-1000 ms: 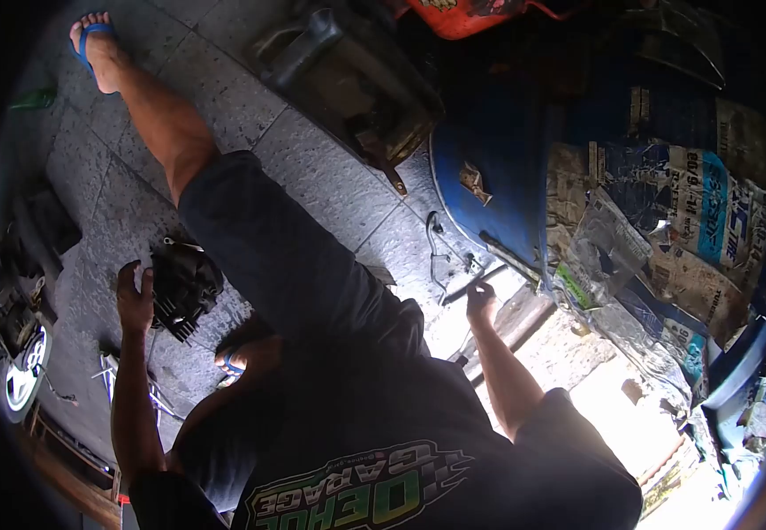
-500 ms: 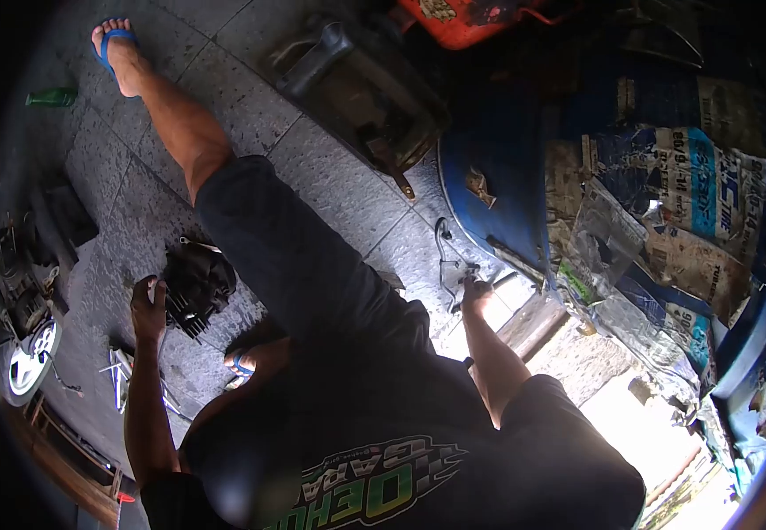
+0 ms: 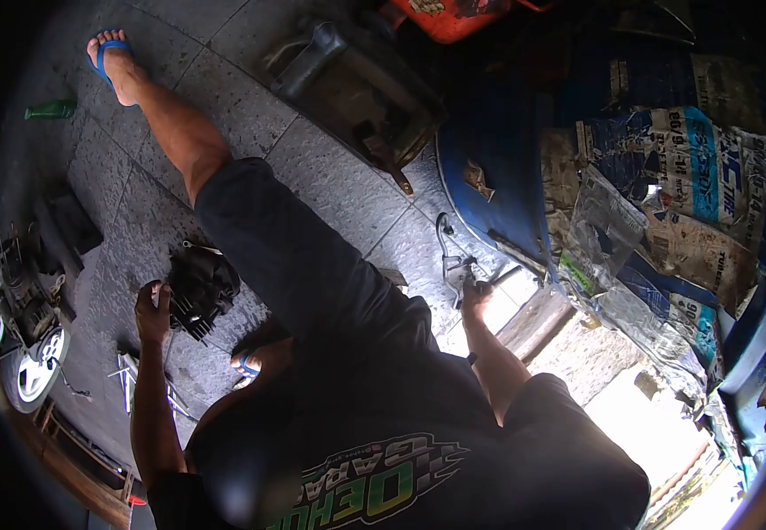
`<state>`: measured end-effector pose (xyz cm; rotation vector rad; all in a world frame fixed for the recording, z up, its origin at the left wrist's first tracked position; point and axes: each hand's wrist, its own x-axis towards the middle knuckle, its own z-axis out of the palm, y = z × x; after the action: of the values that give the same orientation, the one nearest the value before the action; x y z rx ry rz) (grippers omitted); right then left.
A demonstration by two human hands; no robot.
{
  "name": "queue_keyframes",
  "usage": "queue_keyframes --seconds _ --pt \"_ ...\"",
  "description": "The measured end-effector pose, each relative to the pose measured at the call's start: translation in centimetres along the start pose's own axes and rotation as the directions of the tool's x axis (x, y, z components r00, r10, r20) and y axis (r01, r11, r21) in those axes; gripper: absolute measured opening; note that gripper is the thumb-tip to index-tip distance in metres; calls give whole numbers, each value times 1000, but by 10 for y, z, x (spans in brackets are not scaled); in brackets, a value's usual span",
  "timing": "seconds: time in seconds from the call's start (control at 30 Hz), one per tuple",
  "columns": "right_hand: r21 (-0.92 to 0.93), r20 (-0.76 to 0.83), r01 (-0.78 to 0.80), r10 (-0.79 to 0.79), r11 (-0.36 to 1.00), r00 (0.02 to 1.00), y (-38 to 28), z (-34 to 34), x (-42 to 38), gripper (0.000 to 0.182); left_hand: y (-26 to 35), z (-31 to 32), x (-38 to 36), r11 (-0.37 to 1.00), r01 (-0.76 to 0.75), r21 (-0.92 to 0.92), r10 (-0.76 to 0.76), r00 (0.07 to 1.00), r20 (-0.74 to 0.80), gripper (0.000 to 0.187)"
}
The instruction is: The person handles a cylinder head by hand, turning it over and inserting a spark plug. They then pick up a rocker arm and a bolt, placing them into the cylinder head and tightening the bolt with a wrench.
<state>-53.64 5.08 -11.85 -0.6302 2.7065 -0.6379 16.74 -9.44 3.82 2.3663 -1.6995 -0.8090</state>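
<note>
Gripping finned engine cylinder (image 3: 199,284) with left hand (image 3: 151,309), right hand (image 3: 476,296) grasping bent metal lever (image 3: 450,256), both on paved floor (image 3: 330,190).

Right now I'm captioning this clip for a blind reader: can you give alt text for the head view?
A person sitting on a paved floor rests the left hand on a black finned engine part and reaches the right hand to a bent metal tool beside a blue barrel. A green bottle lies farther off.
</note>
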Motion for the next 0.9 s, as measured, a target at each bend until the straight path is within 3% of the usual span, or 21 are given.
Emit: queue_keyframes --seconds 0.07,0.17,0.2,0.23,0.27,0.3,0.33,0.37,0.4,0.43,0.47,0.5,0.53,0.57,0.63,0.7,0.73,0.77,0.8,0.83,0.9 --pt "146 113 5 -21 989 993 -7 -10 -3 38 2 1 1 1000 -2 3 2 1000 -3 40" --pt "206 157 87 -120 975 980 -35 -22 -6 36 1 4 2 999 -23 39 23 1000 -20 40" --pt "199 261 50 -102 979 960 -23 -19 4 33 5 7 4 999 -34 17 34 999 -21 40" --pt "308 179 128 -190 943 965 20 0 18 32 9 7 4 999 -33 0 33 999 -32 40" --pt "-206 219 641 -603 740 767 96 18 48 28 18 8 2 998 -31 -50 29 999 -42 40" --pt "-231 337 665 -583 710 739 33 -23 29 22 30 9 4 996 -23 -89 17 998 -65 40" --pt "132 372 48 -94 990 923 -7 -40 17 20 47 5 3 984 -12 -175 5 999 -37 38" --pt "-24 437 240 -206 970 875 -43 -68 8 22 78 -6 3 981 47 -188 -42 999 30 37" --pt "6 346 434 -409 901 844 -62 -83 -2 23 106 -11 0 972 -16 -234 16 1000 -1 30" --pt "-24 433 496 -439 868 788 -138 -117 -27 21 135 -20 -1 936 -242 -255 244 970 -24 21" --pt "255 444 493 -554 831 704 -170 -126 -35 16 170 -24 -7 917 -215 -335 227 974 -5 14" --pt "253 377 786 -806 564 457 -213 -134 -39 12 184 -18 -11 821 -430 -375 440 896 -62 25" --pt "283 496 548 -609 787 619 -278 -145 -63 12 237 -45 -25 901 -71 -428 196 946 256 34" --pt "226 559 590 -599 775 573 -331 -152 -79 11 261 -51 -34 818 -13 -574 254 905 342 47" --pt "409 618 593 -689 694 379 -417 -150 -115 6 287 -50 -52 656 17 -754 347 881 322 65" --pt "606 693 488 -718 628 64 -476 -135 -153 9 299 -67 -61 452 34 -891 353 911 214 54" --pt "774 543 460 -830 435 -128 -488 -112 -170 12 297 -77 -63 444 14 -896 341 922 183 54" --pt "802 587 273 -787 532 -191 -506 -107 -197 15 290 -89 -66 300 90 -950 248 954 169 47" --pt "775 618 343 -748 530 -242 -529 -111 -217 16 278 -100 -70 142 142 -980 149 975 163 40" --pt "813 567 351 -769 465 -295 -529 -92 -230 16 260 -109 -72 83 100 -992 133 985 110 28" --pt "933 353 223 -832 281 -428 -548 -69 -260 18 233 -137 -86 92 54 -994 40 998 58 30"
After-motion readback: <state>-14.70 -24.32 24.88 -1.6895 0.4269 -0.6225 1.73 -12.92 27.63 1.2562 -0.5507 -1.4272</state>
